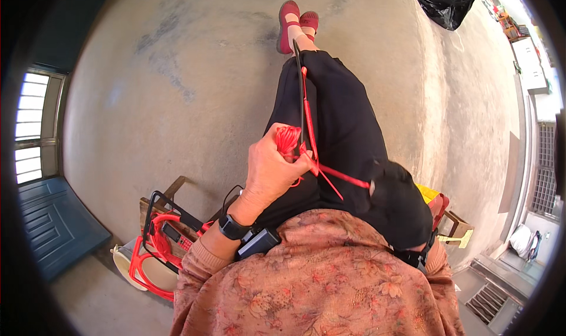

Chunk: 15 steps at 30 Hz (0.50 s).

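My left hand (266,166) is closed around a bundle of red plastic cord (288,139) and a thin black rod-like frame (299,85), held above my lap. Part of the frame is wrapped in red strip (311,126), up to its far section. A taut red strand (343,178) runs from beside my left thumb to my right hand (400,197). That hand wears a black glove, is smeared by motion and pinches the strand's end at its fingertips. A short loose red tail (333,188) hangs below the wrapping.
At my left, a wooden stool (145,209) carries another black frame (154,203), red strips (158,235) and a handset with red keys (184,241). A pale bucket (125,265) stands beside it. A yellow-and-red item (433,200) lies at my right; a black plastic bag (448,7) sits far right.
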### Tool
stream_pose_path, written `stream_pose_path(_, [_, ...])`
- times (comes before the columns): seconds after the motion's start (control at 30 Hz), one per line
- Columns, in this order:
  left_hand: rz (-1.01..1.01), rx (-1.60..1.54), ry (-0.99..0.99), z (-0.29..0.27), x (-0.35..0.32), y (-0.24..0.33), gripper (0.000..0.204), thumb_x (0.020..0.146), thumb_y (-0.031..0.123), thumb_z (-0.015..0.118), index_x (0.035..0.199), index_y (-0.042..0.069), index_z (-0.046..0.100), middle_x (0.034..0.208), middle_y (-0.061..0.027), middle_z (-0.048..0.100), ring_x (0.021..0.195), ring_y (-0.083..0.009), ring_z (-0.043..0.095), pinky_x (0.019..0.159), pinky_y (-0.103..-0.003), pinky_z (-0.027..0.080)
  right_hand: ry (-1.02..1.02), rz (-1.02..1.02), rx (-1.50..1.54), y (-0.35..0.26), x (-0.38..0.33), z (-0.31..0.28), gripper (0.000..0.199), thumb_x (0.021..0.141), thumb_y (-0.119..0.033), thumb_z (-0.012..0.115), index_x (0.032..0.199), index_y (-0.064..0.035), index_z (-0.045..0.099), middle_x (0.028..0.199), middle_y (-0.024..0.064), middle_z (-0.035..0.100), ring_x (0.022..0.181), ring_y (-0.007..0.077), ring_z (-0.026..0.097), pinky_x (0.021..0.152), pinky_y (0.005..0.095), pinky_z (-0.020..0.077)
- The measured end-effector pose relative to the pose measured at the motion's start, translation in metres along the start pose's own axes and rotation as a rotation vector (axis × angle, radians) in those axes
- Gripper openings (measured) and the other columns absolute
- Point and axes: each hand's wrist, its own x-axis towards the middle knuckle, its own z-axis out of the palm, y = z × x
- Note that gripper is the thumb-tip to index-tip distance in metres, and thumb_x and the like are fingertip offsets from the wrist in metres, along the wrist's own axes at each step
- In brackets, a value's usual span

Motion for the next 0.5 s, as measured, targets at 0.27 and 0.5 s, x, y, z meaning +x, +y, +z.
stream_pose_path(0.27, [-0.085, -0.745, -0.107, -0.036, -0.002, -0.024, 0.049, 0.087, 0.003, 0.063, 0.131, 0.002, 0.041, 0.105, -0.0151, 0.066, 0.093, -0.0190, 0.066, 0.081, -0.030, 0.054, 0.230, 0.818, 0.668, 0.049, 0.010, 0.001, 0.017, 0.085, -0.014, 0.065, 0.099, -0.0047, 0.065, 0.088, 0.0121, 0.065, 0.077, 0.0261, 0.065, 0.073, 0.0346, 0.0510])
stream_pose_path(0.5, [0.193, 0.203, -0.001, -0.028, 0.011, -0.021, 0.015, 0.084, 0.002, 0.062, 0.099, 0.002, 0.061, 0.096, -0.0099, 0.068, 0.092, -0.0183, 0.067, 0.077, -0.031, 0.054, -0.145, 0.383, -0.267, 0.083, 0.018, 0.064, 0.026, 0.079, -0.013, 0.067, 0.104, -0.0090, 0.066, 0.092, 0.0115, 0.067, 0.080, 0.0319, 0.066, 0.071, 0.0381, 0.0525])
